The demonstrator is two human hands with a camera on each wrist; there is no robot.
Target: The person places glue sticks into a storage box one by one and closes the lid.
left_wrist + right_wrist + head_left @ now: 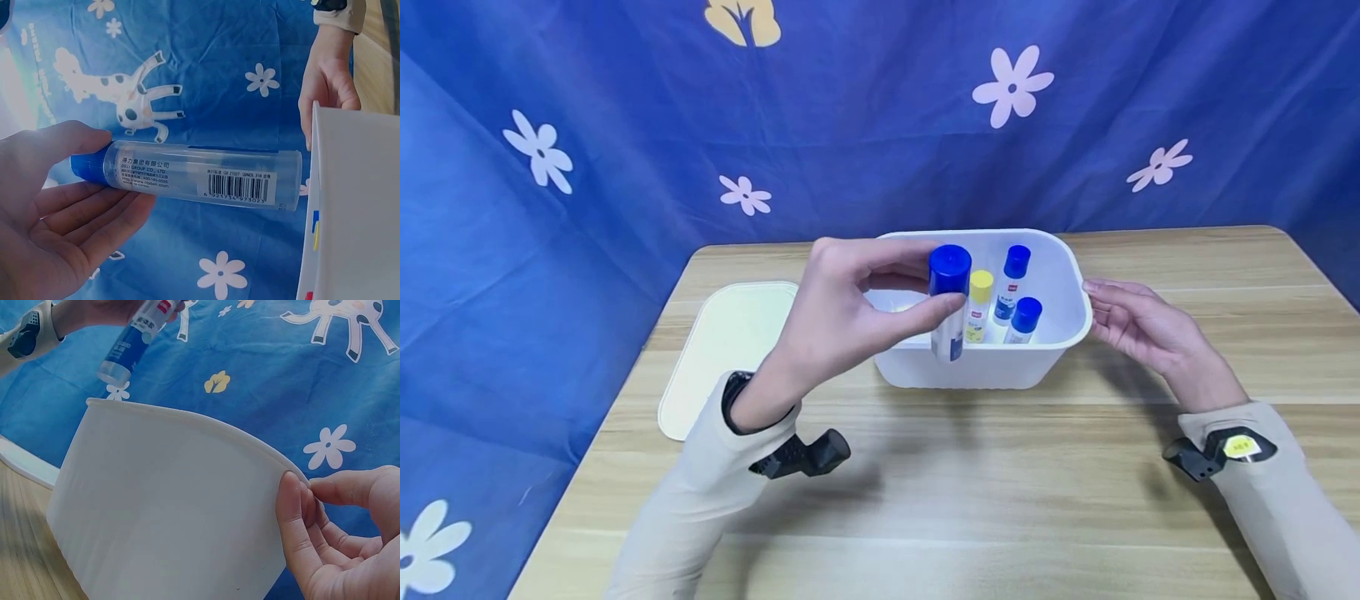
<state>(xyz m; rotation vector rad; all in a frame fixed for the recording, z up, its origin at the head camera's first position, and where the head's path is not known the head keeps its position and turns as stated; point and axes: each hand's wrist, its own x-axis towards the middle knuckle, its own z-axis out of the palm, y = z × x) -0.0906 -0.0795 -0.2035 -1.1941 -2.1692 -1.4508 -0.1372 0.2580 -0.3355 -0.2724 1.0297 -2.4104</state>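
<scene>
My left hand (850,304) pinches a glue stick (206,178) by its blue cap, thumb on one side and fingers on the other. The stick has a clear barrel with a printed label and barcode. It stands upright over the near side of a white plastic bin (962,367), above the rim. With thumb and fingers, my right hand (1142,325) holds the bin's right-hand rim. Inside the bin stand a yellow-capped glue stick (978,304) and two blue-capped ones, a farther glue stick (1011,283) and a nearer glue stick (1024,319), its lower part hidden by the wall.
A flat white lid (722,350) lies on the wooden table (985,483), left of the bin and partly behind my left arm. Behind the table hangs a blue cloth (865,125) with white flowers. Each wrist wears a black camera strap.
</scene>
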